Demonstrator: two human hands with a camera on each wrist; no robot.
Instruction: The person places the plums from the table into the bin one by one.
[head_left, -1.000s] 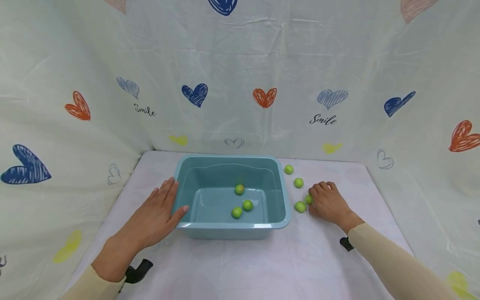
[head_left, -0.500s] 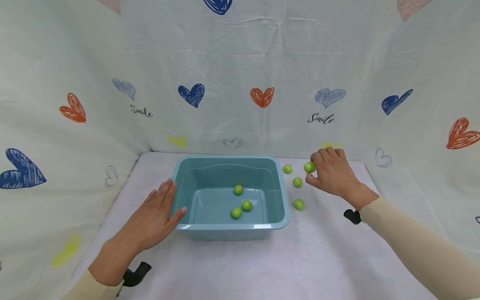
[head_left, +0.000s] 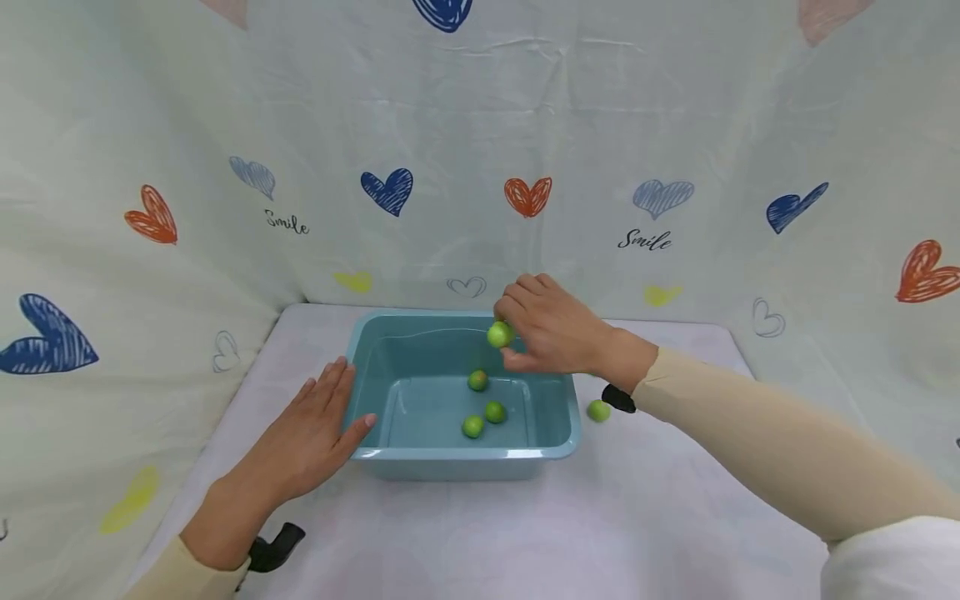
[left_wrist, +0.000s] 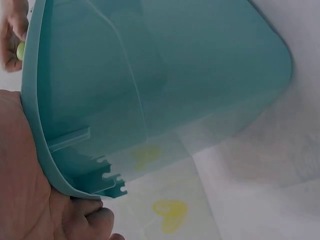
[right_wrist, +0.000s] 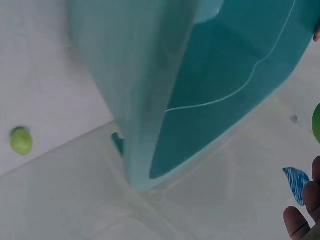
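A light blue plastic tub [head_left: 465, 454] stands on the table. Flat along its left rim rests my left hand [head_left: 307, 437], fingers straight; the left wrist view shows its palm against the rim. My right hand [head_left: 558, 329] pinches a small round green fruit [head_left: 499, 335] between thumb and fingers, above the back right of the tub. In the right wrist view, that fruit [right_wrist: 317, 123] and the fingertips [right_wrist: 296, 222] show only at the right edge. Inside the tub lie three similar fruits, one farther back [head_left: 477, 380] and two nearer the front [head_left: 495, 412].
Another green fruit [head_left: 598, 411] lies on the white-covered table [head_left: 480, 533], right of the tub. A further fruit [right_wrist: 21, 141] on the table appears in the right wrist view. Behind the table hangs a pale sheet [head_left: 585, 250] printed with hearts.
My right hand has picked a green fruit off the table, lifted it, and carried it left over the tub. Its arm now covers fruits on the right. My left hand stays put.
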